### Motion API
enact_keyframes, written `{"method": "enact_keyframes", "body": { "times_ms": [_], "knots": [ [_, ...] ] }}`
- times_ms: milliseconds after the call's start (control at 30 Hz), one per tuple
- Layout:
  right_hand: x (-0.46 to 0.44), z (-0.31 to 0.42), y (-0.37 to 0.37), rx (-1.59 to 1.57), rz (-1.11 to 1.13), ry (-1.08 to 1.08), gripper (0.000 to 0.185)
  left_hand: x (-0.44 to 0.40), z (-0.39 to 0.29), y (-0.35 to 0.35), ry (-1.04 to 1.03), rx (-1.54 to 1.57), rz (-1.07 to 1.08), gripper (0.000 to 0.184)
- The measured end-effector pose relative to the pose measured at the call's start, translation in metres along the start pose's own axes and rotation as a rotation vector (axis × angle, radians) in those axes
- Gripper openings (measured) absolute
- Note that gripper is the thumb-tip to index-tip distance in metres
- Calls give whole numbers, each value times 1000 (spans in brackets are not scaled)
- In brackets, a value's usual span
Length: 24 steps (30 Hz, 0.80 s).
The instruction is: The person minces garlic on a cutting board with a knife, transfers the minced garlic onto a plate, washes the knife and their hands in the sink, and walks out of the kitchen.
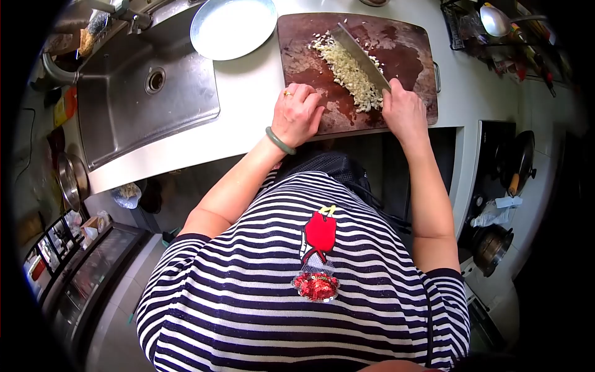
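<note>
A dark-and-white striped knit shirt (248, 297) is filling the foreground; beyond it, the person's right hand (406, 110) is gripping a broad steel cleaver (361, 56), its blade slanting along the finely chopped pale bits (347, 71) lying on a stained brown rectangular cutting board (302, 37). The left hand (299, 113) is resting curled at the board's near left edge, and I can't tell whether it's holding anything.

Kitchen with sink (133, 115) and chopping board (406, 46).

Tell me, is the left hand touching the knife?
Apart: the head view shows bare cutting board and chopped pale bits between the left hand and the knife.
</note>
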State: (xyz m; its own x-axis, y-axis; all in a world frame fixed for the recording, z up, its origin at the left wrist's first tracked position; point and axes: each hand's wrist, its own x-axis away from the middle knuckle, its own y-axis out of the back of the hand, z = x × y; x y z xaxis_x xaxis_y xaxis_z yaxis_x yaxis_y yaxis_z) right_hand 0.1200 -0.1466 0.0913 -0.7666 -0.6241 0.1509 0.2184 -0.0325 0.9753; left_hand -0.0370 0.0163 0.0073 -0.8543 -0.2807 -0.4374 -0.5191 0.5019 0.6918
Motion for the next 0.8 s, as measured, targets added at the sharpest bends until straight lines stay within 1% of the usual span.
{"method": "enact_keyframes", "body": {
  "times_ms": [133, 233, 367, 500, 567, 667, 767, 800],
  "knots": [
    [3, -2, -14, 16, 21, 10, 19, 0, 1, -2, -4, -5, 0, 20],
    [5, 4, -2, 41, 8, 28, 18, -1, 2, -1, 3, -6, 2, 20],
    [10, 6, -11, 5, 16, 48, 18, 2, 1, -1, 11, -5, 6, 21],
    [5, 7, -5, 59, 37, 52, 17, 0, 1, -1, 2, -11, 2, 22],
    [7, 10, 2, 29, 26, 35, 17, -1, 3, 0, 9, -13, -2, 22],
    [4, 2, -12, 15, 52, 29, 18, 2, 3, -2, 12, -10, 8, 22],
    [2, -2, -1, 15, 8, 23, 19, -2, 5, -2, 10, -10, -2, 22],
    [1, -1, 5, 4, 0, -13, 19, -1, 5, -2, 9, -2, -4, 22]
  ]
}}
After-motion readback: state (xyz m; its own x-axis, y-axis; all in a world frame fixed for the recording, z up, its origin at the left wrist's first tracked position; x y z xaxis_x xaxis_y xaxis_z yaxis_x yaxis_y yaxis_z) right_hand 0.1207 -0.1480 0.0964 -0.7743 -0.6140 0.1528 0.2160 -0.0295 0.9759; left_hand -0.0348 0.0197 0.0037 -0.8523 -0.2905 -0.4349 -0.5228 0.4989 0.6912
